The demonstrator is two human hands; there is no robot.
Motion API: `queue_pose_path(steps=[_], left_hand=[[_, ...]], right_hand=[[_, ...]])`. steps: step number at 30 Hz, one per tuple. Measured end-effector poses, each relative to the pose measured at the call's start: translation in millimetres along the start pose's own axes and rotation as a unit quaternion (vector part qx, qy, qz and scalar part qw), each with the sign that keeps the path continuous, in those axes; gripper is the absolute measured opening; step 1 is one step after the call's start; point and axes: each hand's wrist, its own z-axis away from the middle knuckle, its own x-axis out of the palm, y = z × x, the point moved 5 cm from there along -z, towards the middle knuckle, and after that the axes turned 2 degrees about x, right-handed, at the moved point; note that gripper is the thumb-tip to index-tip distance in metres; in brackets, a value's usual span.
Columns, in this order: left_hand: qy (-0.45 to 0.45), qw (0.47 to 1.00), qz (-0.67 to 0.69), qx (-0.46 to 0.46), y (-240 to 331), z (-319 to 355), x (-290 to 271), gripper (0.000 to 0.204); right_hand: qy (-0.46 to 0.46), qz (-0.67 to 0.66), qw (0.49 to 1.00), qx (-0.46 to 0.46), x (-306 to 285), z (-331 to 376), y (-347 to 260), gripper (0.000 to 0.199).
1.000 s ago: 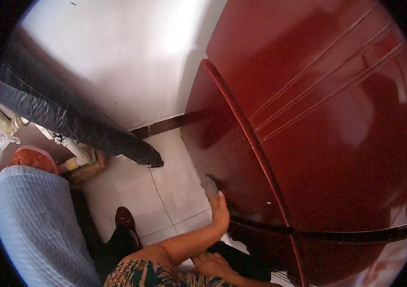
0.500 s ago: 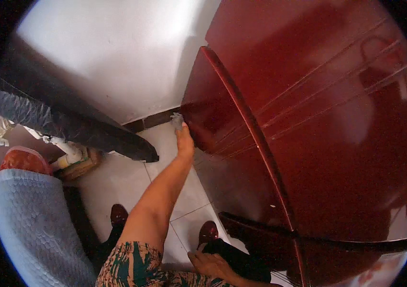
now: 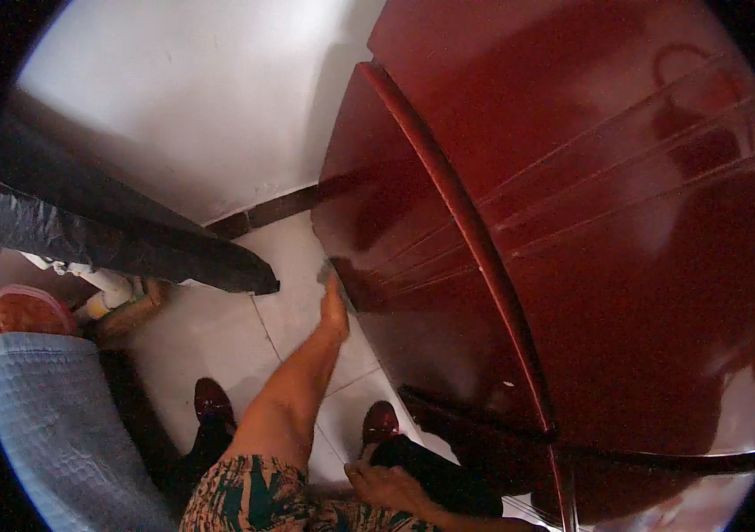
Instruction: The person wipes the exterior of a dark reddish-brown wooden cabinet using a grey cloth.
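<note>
One cloth [image 3: 328,273], small, grey, soft-looking, pressed against the lower edge of one dark red door [image 3: 572,266]. My left hand [image 3: 334,312] holds it, arm stretched out straight; fingers mostly hidden behind the hand, so I cannot tell how tightly they close, only that the cloth sits at their tips. My right hand [image 3: 386,486] rests low on my dark trouser leg, fingers loosely curled, holding nothing. The door is glossy, smooth wood with straight grooves and one rounded vertical edge. Two dark red shoes [image 3: 214,401], shiny. Floor [image 3: 209,337] of pale square tiles, white wall [image 3: 209,97] with a dark skirting strip. One quilted blue cushion [image 3: 58,426] on my left. Patterned sleeve, green and orange.
</note>
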Motion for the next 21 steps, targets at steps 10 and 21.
queue_pose_path(steps=[10,21], left_hand=[[0.043,0.979,-0.007,-0.197,-108,159,9,0.077],[-0.002,0.993,0.037,-0.113,-68,91,2,0.065]], right_hand=[[-0.244,-0.203,0.945,0.071,-29,-15,-3,0.046],[-0.171,-0.221,0.959,0.043,-21,-15,-4,0.041]])
